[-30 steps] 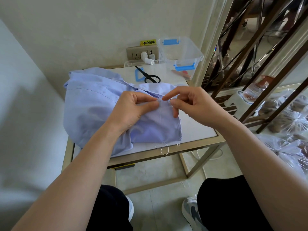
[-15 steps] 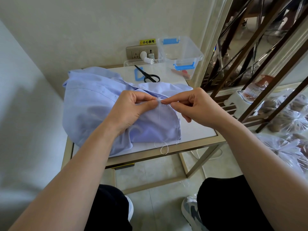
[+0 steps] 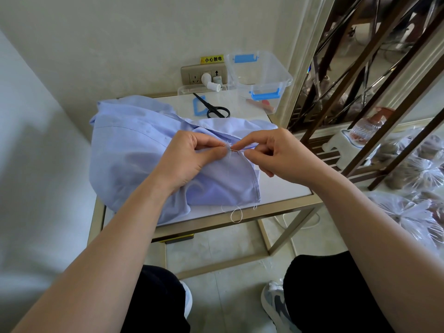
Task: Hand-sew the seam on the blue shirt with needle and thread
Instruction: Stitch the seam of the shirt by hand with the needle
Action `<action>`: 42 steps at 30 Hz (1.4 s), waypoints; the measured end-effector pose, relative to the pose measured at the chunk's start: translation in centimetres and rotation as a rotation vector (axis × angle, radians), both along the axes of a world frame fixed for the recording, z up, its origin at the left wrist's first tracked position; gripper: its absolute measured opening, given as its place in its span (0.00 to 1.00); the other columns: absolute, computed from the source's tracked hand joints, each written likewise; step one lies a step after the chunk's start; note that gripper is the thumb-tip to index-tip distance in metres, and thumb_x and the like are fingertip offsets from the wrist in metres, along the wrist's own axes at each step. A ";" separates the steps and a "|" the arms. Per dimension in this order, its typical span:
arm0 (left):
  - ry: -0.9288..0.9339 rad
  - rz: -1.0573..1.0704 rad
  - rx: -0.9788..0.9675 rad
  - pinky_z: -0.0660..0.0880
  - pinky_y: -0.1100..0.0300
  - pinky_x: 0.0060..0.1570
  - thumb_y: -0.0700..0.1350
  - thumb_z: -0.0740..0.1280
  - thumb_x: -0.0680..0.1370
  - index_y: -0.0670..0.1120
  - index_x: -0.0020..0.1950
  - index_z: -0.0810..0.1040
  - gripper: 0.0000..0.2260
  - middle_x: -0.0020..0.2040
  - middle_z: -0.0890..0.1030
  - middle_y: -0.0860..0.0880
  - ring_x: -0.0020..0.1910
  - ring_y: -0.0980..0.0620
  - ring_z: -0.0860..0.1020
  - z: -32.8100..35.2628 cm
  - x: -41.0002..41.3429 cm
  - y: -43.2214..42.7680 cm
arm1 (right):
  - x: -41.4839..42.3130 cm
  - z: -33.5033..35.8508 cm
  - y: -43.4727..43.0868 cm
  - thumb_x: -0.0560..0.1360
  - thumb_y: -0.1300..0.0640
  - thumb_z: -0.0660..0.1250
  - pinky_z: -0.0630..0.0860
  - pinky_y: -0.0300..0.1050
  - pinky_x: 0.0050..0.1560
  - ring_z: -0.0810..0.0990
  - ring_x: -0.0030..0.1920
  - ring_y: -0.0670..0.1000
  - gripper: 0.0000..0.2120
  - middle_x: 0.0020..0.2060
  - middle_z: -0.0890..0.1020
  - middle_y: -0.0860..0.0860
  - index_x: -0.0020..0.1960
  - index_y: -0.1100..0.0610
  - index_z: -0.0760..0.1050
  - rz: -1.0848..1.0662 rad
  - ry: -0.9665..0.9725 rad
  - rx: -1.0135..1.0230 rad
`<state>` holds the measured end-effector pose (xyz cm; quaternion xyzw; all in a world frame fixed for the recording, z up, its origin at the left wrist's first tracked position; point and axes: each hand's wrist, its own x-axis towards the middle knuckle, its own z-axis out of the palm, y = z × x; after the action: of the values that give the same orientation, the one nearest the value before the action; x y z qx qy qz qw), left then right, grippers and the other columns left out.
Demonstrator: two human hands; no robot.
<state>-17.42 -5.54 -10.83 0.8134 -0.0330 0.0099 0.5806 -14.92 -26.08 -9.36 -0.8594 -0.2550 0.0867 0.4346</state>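
Note:
The light blue shirt (image 3: 134,150) lies bunched on the small white table (image 3: 283,188). My left hand (image 3: 189,159) pinches the shirt's seam between thumb and forefinger. My right hand (image 3: 276,155) pinches a thin needle (image 3: 236,150) whose tip sits at the seam right beside my left fingertips. White thread (image 3: 228,171) runs down over the cloth and ends in a loose loop (image 3: 236,213) hanging past the table's front edge.
Black scissors (image 3: 213,109) and a blue frame piece (image 3: 199,105) lie behind the shirt. A clear plastic box (image 3: 259,73) with blue latches stands at the back right, by a wall socket (image 3: 204,74). A metal lattice rack (image 3: 360,80) and tied plastic bags (image 3: 418,169) stand to the right.
My right hand shifted slightly right and its fingers closed tighter, drawing the needle into view at the seam. The left hand keeps its pinch on the cloth.

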 end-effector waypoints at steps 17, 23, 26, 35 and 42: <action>-0.023 0.054 0.220 0.70 0.65 0.42 0.47 0.75 0.73 0.48 0.41 0.85 0.03 0.35 0.81 0.53 0.36 0.61 0.75 -0.4 0.1 -0.4 | 0.0 -0.4 1.0 0.77 0.66 0.59 0.65 0.33 0.27 0.66 0.22 0.44 0.10 0.21 0.75 0.51 0.52 0.57 0.77 0.001 0.065 -0.094; -0.016 0.087 0.171 0.70 0.72 0.40 0.45 0.74 0.74 0.47 0.43 0.85 0.02 0.36 0.82 0.54 0.35 0.65 0.76 -0.1 0.1 -0.3 | 0.3 -0.3 0.9 0.79 0.63 0.59 0.64 0.38 0.27 0.65 0.23 0.45 0.09 0.22 0.76 0.49 0.52 0.53 0.76 -0.013 0.083 -0.075; -0.009 0.090 0.158 0.70 0.74 0.40 0.44 0.74 0.74 0.48 0.42 0.85 0.01 0.37 0.83 0.55 0.35 0.66 0.76 -0.1 0.0 -0.3 | 0.3 -0.3 0.8 0.79 0.63 0.59 0.64 0.41 0.29 0.65 0.23 0.46 0.09 0.21 0.75 0.48 0.52 0.52 0.76 -0.002 0.105 -0.066; 0.063 0.068 0.068 0.73 0.69 0.43 0.44 0.74 0.74 0.52 0.39 0.84 0.05 0.37 0.83 0.55 0.38 0.61 0.78 0.1 0.1 0.0 | 0.4 0.1 0.4 0.81 0.66 0.57 0.63 0.31 0.27 0.62 0.23 0.44 0.12 0.21 0.67 0.47 0.55 0.57 0.78 0.008 0.208 0.042; 0.092 0.044 -0.021 0.72 0.72 0.42 0.41 0.72 0.75 0.50 0.39 0.84 0.06 0.35 0.83 0.57 0.37 0.63 0.77 0.3 -0.1 -0.1 | 0.7 -0.2 0.2 0.82 0.65 0.58 0.60 0.33 0.27 0.61 0.24 0.44 0.11 0.21 0.66 0.45 0.55 0.59 0.78 0.045 0.278 0.128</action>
<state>-17.47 -5.64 -10.58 0.8075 0.0117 -0.0146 0.5896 -14.25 -25.90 -9.56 -0.8036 -0.2168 0.1982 0.5177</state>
